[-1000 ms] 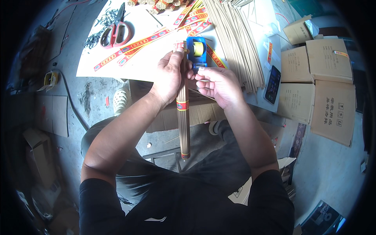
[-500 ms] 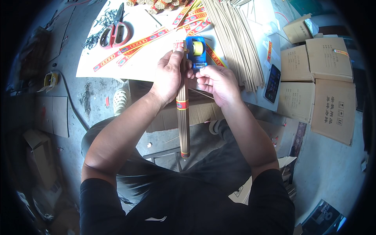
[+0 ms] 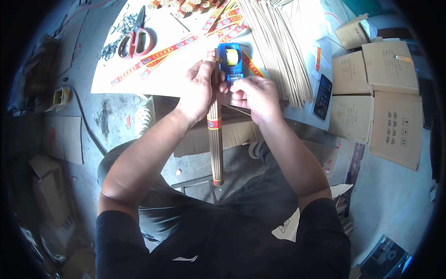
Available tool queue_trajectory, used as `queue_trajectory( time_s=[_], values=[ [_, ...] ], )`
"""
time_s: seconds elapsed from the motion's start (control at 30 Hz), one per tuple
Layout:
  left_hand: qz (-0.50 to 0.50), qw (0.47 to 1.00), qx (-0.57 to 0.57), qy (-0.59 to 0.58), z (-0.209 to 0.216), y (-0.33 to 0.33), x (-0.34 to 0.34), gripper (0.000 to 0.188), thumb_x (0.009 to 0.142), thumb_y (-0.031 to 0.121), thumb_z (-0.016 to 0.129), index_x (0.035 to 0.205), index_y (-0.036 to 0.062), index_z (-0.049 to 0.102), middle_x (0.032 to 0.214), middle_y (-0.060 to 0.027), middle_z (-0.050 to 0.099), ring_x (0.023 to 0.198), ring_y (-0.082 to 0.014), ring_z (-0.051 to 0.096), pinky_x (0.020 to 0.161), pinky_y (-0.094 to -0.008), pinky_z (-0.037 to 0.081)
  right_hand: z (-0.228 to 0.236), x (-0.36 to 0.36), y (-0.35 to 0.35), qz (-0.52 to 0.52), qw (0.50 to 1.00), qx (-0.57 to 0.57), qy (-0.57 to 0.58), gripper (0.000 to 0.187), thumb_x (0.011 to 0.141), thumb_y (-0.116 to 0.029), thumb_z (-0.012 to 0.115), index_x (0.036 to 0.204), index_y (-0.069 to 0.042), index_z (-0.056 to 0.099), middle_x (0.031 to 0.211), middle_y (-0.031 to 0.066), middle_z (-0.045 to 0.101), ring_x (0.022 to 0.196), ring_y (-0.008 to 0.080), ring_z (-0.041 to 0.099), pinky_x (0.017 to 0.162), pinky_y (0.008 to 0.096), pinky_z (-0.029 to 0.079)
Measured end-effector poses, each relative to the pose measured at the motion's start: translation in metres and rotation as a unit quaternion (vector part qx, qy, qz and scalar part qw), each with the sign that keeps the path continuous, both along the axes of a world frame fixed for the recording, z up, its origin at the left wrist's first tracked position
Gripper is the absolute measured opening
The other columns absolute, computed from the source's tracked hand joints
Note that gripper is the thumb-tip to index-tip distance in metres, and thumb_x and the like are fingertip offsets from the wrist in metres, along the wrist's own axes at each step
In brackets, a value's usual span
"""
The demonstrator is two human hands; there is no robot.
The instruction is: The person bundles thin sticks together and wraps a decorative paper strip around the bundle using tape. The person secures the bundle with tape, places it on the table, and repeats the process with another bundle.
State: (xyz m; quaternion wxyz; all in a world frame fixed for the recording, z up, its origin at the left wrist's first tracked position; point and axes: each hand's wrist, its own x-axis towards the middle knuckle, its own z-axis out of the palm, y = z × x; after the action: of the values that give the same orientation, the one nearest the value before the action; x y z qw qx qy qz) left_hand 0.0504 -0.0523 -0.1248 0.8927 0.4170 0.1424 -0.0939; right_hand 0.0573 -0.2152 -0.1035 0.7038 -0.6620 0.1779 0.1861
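Stick bundle (image 3: pixel 215 142) points lengthwise toward the black shirt (image 3: pixel 223 237).

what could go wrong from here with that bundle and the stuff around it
The left hand holds the bundle near its top while the long lower end hangs past the table, so it might swing or slip.

The right hand is close to the loose sticks, so a careless move could scatter them.

The phone lies near the table's right edge and might get knocked off.
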Motion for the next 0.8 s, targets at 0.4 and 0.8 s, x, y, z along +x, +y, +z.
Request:
queue_trajectory(
  time_s=[0.4,0.8],
  values=[
    [0.017,0.999,0.001,-0.040,0.036,0.013,-0.003,0.036,0.115,0.039,0.053,0.117,0.0036,0.059,0.084,-0.0084,0.060,0.069,-0.0169,0.057,0.070,-0.0335,0.053,0.029,-0.020,-0.013,0.174,0.982,-0.034,-0.065,0.017,0.104,-0.014,0.068,0.106,0.002,0.074,0.095,0.0079,0.075,0.076,0.0118,0.071,0.071,0.0271,0.061],
    [-0.081,0.950,0.164,-0.255,0.088,-0.001,-0.036,0.039,0.117,0.027,0.048,0.146,0.0007,0.053,0.097,-0.0012,0.065,0.074,-0.0053,0.055,0.064,-0.0225,0.047,0.121,-0.026,-0.010,0.182,0.917,0.080,-0.345,0.016,0.109,-0.009,0.064,0.114,0.005,0.068,0.092,0.0040,0.071,0.079,0.0070,0.064,0.070,0.0231,0.051]
  ],
)
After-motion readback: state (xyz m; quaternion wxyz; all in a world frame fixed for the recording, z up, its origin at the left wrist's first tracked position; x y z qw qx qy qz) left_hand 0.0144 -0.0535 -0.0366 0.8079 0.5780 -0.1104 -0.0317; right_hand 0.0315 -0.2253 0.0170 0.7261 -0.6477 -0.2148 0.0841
